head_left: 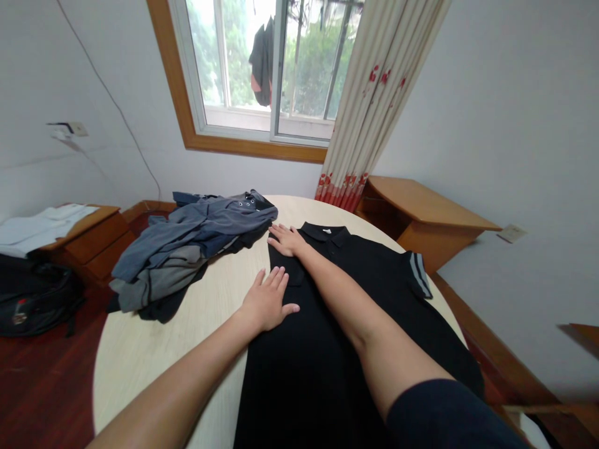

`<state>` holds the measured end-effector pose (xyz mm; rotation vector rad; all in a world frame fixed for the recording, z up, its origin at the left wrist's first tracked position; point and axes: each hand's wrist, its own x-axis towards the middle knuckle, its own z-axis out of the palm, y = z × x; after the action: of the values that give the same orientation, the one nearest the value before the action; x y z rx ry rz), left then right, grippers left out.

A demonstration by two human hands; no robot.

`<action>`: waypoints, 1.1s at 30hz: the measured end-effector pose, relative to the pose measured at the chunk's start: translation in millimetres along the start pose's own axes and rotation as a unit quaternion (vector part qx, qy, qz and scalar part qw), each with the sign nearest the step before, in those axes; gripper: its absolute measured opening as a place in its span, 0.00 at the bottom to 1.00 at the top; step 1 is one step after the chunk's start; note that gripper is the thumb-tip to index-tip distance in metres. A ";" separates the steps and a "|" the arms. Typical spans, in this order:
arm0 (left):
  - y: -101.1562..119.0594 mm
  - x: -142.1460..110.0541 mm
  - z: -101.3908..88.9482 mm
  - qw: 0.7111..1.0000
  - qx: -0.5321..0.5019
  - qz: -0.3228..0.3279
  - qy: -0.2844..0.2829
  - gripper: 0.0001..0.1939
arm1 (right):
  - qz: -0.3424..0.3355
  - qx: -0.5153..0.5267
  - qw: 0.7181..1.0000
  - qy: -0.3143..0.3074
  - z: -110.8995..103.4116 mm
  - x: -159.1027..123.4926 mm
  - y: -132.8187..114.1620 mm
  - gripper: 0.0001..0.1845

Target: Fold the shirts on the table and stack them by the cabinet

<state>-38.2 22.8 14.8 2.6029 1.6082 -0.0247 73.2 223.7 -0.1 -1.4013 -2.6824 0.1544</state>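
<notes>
While a black polo shirt (384,268) lies spread over the right side of the round bench (206,312), the right hand (286,241) rests flat near the collar (325,234) and the left hand (266,302) lies flat lower down, along the shirt's edge. Grip's totally loose on both, nothing pinched. Striped sleeve (420,274) is off to the right, and there's a messy clothes pile (187,243) on the bench's left.

My left hand (266,304) lies palm down, thumb spread; my right hand (286,240) lies flat farther forward, forearm (337,290) slanting leftward
</notes>
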 end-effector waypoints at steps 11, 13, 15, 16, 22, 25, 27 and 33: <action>8.2 -1.7 -5.5 1.000 -0.001 0.011 -0.010 0.33 | 0.058 0.030 0.998 0.007 3.1 -65.5 -13.0 0.33; 8.3 -0.9 -3.4 1.000 0.001 0.014 -0.005 0.32 | 0.062 0.034 0.997 0.012 4.3 -64.6 -13.4 0.33; 7.6 -0.7 -2.5 1.000 0.001 0.017 0.001 0.32 | 0.064 0.043 0.997 0.020 4.7 -61.5 -15.2 0.32; 7.0 -0.9 -2.7 1.000 0.000 0.018 0.002 0.32 | 0.065 0.051 0.996 0.031 4.6 -60.8 -16.1 0.31; 3.7 -2.9 -8.3 0.999 -0.011 0.014 -0.027 0.33 | 0.128 0.069 0.971 0.191 -7.6 -95.5 11.6 0.24; 3.6 -3.4 -10.0 0.999 -0.019 0.010 -0.045 0.33 | 0.216 0.042 0.944 0.247 -28.7 -136.5 57.2 0.23; 3.7 -3.3 -9.6 0.999 -0.019 0.007 -0.050 0.33 | 0.299 0.013 0.917 0.264 -44.7 -166.8 93.4 0.22; 1.1 -1.4 -5.0 0.998 -0.023 0.004 -0.051 0.34 | 0.564 -0.030 0.807 0.175 -63.9 -244.9 183.8 0.33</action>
<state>-38.0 21.4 19.9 2.5292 1.5460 -0.1176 370.4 129.4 24.6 -2.5228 -1.2727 -0.1007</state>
